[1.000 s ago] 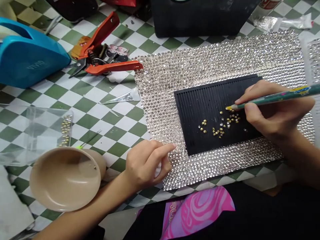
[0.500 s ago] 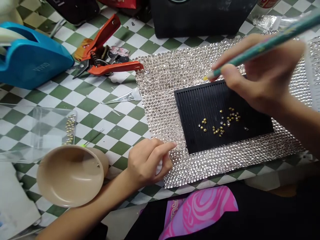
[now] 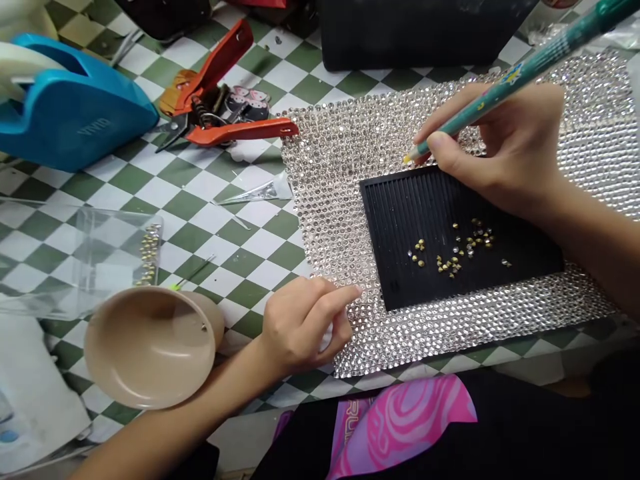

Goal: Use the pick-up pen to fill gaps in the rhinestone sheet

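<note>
My right hand [image 3: 510, 143] grips a teal pencil [image 3: 493, 100] with a yellow tip. The tip points down at a sheet of silvery rhinestones [image 3: 345, 153], just beyond the far edge of a black ridged tray [image 3: 400, 220]; whether it touches cannot be told. Scattered over the tray are small gold-backed rhinestones [image 3: 450, 263], with a few clear ones among them. Near the tray's left corner, my left hand [image 3: 307, 320] rests on the sheet's edge, index finger stretched out. Its other fingers curl round a small white object [image 3: 326, 338], mostly hidden.
Beside my left forearm stands a beige bowl [image 3: 150, 347]. Behind it lie a clear plastic box [image 3: 110, 247] with gold stones and thin tweezers [image 3: 197, 270]. Orange-handled pliers [image 3: 240, 133], a blue tape dispenser [image 3: 85, 113] and a black box [image 3: 415, 33] occupy the back.
The view has shifted, so most things sit slightly further right. My right hand has moved a little left relative to the tray, bringing the pencil tip along. My left hand stays put.
</note>
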`<control>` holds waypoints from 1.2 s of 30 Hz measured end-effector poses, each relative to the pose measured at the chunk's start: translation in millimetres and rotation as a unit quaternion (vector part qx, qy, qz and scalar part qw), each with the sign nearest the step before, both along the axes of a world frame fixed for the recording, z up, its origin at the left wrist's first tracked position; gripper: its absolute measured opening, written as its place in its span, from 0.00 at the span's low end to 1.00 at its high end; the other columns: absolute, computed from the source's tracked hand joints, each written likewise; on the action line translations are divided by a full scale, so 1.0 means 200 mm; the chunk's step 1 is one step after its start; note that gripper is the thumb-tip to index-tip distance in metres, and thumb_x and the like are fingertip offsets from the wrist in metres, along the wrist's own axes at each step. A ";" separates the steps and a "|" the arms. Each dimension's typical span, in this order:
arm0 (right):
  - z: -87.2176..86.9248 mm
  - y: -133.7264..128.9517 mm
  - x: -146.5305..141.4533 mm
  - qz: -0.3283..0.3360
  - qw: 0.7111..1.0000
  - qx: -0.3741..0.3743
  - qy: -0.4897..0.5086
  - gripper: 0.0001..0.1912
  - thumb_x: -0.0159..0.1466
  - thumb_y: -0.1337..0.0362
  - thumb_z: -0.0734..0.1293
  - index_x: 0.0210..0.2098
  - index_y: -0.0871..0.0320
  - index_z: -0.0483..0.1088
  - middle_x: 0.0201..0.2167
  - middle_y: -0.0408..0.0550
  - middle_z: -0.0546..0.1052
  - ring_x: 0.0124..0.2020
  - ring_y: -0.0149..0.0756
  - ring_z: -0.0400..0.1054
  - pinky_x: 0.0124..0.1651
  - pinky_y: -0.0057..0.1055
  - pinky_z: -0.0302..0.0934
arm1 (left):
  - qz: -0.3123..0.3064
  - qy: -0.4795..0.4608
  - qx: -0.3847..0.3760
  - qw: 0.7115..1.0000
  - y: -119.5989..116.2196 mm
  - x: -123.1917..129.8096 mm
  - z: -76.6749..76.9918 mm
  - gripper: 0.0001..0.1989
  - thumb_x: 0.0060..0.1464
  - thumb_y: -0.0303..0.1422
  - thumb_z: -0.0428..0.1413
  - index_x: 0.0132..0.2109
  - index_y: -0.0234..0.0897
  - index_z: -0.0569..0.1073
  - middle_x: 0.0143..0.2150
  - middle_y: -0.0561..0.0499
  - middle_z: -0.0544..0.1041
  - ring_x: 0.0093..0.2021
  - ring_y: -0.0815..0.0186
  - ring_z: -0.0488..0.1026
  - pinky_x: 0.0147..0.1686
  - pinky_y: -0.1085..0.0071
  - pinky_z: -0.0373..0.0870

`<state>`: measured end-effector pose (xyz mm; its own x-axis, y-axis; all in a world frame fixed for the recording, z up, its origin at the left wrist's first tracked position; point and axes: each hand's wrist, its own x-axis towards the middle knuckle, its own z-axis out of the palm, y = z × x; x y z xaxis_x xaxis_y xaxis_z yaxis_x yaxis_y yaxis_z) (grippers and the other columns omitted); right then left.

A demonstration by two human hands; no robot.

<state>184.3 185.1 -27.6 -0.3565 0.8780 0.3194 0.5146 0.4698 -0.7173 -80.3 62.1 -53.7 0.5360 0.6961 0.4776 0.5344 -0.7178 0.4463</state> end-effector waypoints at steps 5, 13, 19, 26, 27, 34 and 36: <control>0.01 0.00 -0.01 -0.003 1.000 -0.007 -0.004 0.06 0.63 0.66 0.66 0.30 0.59 0.74 0.30 0.38 0.78 0.32 0.25 0.73 0.36 0.25 0.65 | 0.004 0.005 0.004 1.000 0.00 0.01 0.00 0.13 0.54 0.18 0.51 0.45 0.34 0.70 0.27 0.55 0.74 0.24 0.70 0.67 0.23 0.73 0.65; -0.01 0.00 -0.01 -0.012 1.000 -0.010 0.019 0.05 0.62 0.66 0.67 0.29 0.59 0.74 0.29 0.39 0.77 0.31 0.27 0.74 0.35 0.27 0.66 | 0.003 0.005 0.012 1.000 -0.01 0.00 -0.01 0.13 0.54 0.18 0.51 0.45 0.34 0.70 0.29 0.54 0.74 0.24 0.70 0.67 0.24 0.72 0.65; 0.04 -0.04 0.02 -0.020 0.999 0.017 0.035 0.05 0.63 0.67 0.66 0.31 0.58 0.74 0.31 0.40 0.79 0.32 0.27 0.75 0.35 0.27 0.67 | 0.007 0.008 0.006 1.000 -0.01 0.00 0.00 0.15 0.53 0.18 0.52 0.46 0.36 0.70 0.28 0.56 0.73 0.24 0.71 0.66 0.23 0.73 0.65; 0.09 -0.33 0.18 -0.068 0.997 0.020 -0.028 0.05 0.59 0.71 0.68 0.31 0.54 0.74 0.29 0.41 0.79 0.27 0.28 0.71 0.29 0.32 0.65 | 0.010 0.012 0.007 1.000 -0.01 0.00 -0.01 0.14 0.54 0.19 0.51 0.46 0.35 0.71 0.29 0.55 0.73 0.25 0.71 0.67 0.24 0.73 0.66; 0.07 -0.36 0.21 -0.081 0.996 0.022 -0.025 0.06 0.59 0.71 0.68 0.31 0.53 0.74 0.28 0.41 0.79 0.26 0.28 0.70 0.28 0.33 0.63 | 0.010 0.013 0.009 1.000 -0.01 0.00 -0.01 0.14 0.54 0.19 0.51 0.46 0.35 0.71 0.29 0.55 0.73 0.25 0.70 0.67 0.24 0.73 0.66; -0.01 -0.45 0.29 -0.125 0.991 0.044 -0.006 0.10 0.56 0.74 0.67 0.30 0.51 0.75 0.26 0.40 0.77 0.25 0.30 0.68 0.26 0.34 0.56 | 0.003 0.022 0.020 1.000 -0.01 0.00 0.00 0.12 0.56 0.19 0.51 0.46 0.34 0.70 0.29 0.53 0.73 0.25 0.70 0.67 0.24 0.73 0.66; -0.02 -0.44 0.29 -0.118 0.992 0.052 0.009 0.10 0.57 0.74 0.67 0.30 0.51 0.75 0.25 0.40 0.76 0.24 0.31 0.68 0.25 0.35 0.56 | -0.001 0.022 0.019 1.000 0.00 0.00 0.00 0.12 0.56 0.19 0.51 0.46 0.33 0.70 0.29 0.53 0.73 0.25 0.70 0.66 0.24 0.73 0.65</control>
<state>242.0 96.2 -30.8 -0.1387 0.8979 0.4178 0.6059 0.4107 -0.6813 -80.5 61.5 -53.6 0.5587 0.6765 0.4797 0.5520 -0.7351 0.3937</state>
